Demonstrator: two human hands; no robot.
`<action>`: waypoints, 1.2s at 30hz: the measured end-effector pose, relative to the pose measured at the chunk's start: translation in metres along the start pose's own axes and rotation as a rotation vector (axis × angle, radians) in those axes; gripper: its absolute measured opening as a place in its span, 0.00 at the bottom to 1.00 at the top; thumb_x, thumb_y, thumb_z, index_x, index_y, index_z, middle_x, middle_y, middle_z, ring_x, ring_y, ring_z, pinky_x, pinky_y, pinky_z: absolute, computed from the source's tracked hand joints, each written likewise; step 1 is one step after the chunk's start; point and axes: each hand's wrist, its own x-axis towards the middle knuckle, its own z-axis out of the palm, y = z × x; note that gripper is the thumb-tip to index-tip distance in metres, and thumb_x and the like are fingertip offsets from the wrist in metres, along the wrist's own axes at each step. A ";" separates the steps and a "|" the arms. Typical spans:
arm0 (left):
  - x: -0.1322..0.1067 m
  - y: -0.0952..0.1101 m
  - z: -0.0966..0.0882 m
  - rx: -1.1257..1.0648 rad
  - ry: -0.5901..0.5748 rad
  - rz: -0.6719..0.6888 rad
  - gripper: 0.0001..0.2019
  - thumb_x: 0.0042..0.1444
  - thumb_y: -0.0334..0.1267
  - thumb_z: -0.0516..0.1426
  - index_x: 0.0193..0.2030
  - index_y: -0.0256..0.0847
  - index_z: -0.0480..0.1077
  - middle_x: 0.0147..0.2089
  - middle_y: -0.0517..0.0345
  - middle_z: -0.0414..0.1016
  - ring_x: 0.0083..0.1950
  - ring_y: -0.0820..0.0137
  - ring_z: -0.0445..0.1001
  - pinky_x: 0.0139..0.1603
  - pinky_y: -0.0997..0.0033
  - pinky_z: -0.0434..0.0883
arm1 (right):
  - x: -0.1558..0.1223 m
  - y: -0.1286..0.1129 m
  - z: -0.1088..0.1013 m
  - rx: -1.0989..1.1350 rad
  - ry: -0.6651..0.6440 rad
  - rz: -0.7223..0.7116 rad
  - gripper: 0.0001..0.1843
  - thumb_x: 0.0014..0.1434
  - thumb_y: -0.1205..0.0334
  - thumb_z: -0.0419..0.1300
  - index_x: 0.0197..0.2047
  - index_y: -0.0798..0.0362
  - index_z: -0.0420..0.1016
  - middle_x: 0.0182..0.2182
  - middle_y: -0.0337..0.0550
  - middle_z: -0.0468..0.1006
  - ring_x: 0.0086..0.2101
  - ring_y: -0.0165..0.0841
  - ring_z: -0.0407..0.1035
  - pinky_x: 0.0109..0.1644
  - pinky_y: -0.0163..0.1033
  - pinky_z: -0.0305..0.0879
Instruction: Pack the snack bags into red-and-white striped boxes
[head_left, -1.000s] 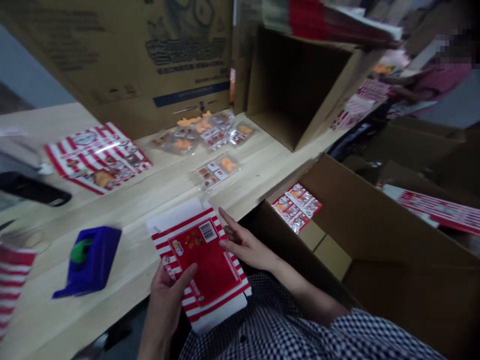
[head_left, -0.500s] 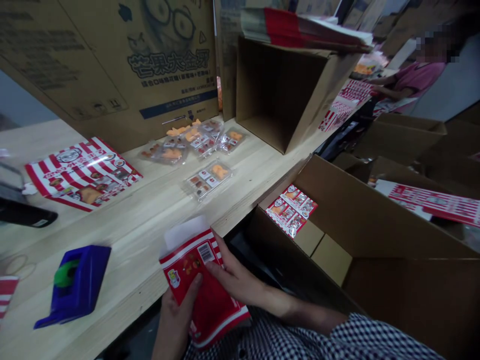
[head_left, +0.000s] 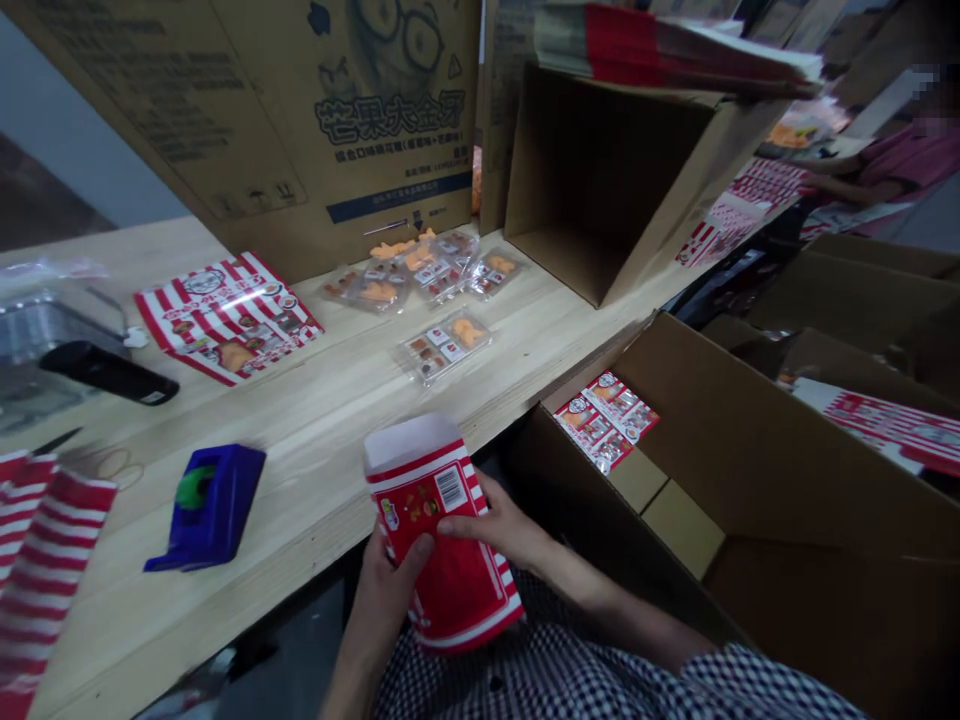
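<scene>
1. Gripping with both hands: left hand (head_left: 394, 590) comes up from below, thumb laid across the red front of a striped bag (head_left: 442, 560), fingers hidden behind it.
2. Right hand (head_left: 499, 525) reaches in from the right, forearm in a checked sleeve, fingers curled over the bag's right edge; it is closed on the bag.
3. Bag stands nearly upright between the two hands, bowed outward, white top edge uppermost. It is held off the near edge of the counter (head_left: 315, 420), above the lap.
4. Bag markings: red and white stripes, a white barcode patch (head_left: 450, 487) just above the right fingertips; small print too blurred to read.
5. Big carton (head_left: 337, 120) at the back of the counter reads 芒果大金牙; smaller lines under it are not legible.
6. Blue tape dispenser (head_left: 210, 505) sits on the counter left of the bag, apart from it.
</scene>
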 end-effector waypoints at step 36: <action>-0.030 -0.033 -0.029 -0.106 -0.041 0.143 0.20 0.56 0.45 0.64 0.53 0.39 0.74 0.49 0.49 0.81 0.47 0.60 0.80 0.52 0.59 0.75 | -0.009 0.012 -0.021 -0.051 -0.131 0.224 0.35 0.48 0.54 0.74 0.58 0.48 0.73 0.52 0.51 0.80 0.49 0.47 0.77 0.54 0.55 0.72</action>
